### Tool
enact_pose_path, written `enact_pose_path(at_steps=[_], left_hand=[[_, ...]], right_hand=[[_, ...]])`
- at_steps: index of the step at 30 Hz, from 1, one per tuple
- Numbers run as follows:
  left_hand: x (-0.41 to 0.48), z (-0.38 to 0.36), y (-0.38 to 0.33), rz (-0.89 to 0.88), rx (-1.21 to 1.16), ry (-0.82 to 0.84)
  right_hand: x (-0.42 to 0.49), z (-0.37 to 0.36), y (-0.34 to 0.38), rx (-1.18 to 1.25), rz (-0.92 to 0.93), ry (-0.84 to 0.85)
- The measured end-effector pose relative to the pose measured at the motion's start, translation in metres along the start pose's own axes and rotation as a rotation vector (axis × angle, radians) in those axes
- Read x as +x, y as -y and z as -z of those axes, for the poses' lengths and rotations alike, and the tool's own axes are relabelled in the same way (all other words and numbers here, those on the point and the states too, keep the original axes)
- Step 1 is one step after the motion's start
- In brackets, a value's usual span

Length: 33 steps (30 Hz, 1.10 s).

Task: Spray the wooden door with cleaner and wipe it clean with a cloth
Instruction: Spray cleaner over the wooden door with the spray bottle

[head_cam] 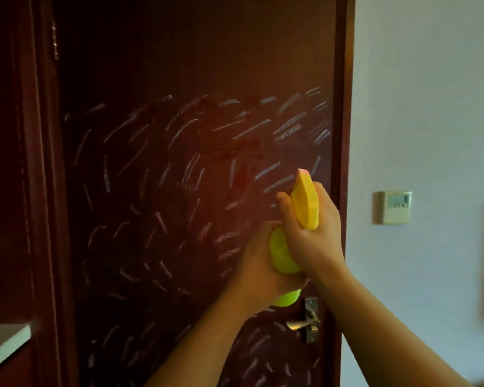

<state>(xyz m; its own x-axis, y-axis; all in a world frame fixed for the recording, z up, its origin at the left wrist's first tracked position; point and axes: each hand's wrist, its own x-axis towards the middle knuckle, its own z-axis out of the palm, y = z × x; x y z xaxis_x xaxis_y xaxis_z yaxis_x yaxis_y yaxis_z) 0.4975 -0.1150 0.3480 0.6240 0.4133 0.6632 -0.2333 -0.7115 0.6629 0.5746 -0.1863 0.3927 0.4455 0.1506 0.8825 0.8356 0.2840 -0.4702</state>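
A dark red-brown wooden door [179,65] fills the left and middle of the head view, covered with many white chalk-like streaks [252,128]. Wet-looking patches show near its middle. A spray bottle [282,252] with a lime-green body and a yellow trigger head is held up close to the door's right side. My left hand [259,263] wraps the green body from below. My right hand [312,230] grips the yellow head, fingers around the trigger, nozzle pointing up toward the door. No cloth is in view.
A metal lever door handle [305,321] sits just below the bottle at the door's right edge. A hinge [55,40] shows top left. A pale wall on the right carries a thermostat panel [396,207]. A white ledge [3,342] juts in at lower left.
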Motion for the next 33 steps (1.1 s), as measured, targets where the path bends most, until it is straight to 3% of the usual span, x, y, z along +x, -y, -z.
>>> enact_pose_path(at_steps=[5,13,21,33], left_hand=[[0.013,-0.051,-0.021,-0.012,-0.014,0.059],[0.011,-0.119,-0.020,0.023,-0.050,0.133],[-0.026,-0.159,0.027,0.126,-0.068,0.127],[-0.081,-0.148,0.070,0.236,-0.010,0.123]], right_hand=[[0.013,0.051,-0.025,-0.040,0.012,-0.070],[0.005,0.103,-0.072,-0.096,-0.060,-0.041],[-0.046,0.111,-0.117,-0.195,-0.157,0.098],[-0.108,0.085,-0.126,-0.170,-0.282,0.172]])
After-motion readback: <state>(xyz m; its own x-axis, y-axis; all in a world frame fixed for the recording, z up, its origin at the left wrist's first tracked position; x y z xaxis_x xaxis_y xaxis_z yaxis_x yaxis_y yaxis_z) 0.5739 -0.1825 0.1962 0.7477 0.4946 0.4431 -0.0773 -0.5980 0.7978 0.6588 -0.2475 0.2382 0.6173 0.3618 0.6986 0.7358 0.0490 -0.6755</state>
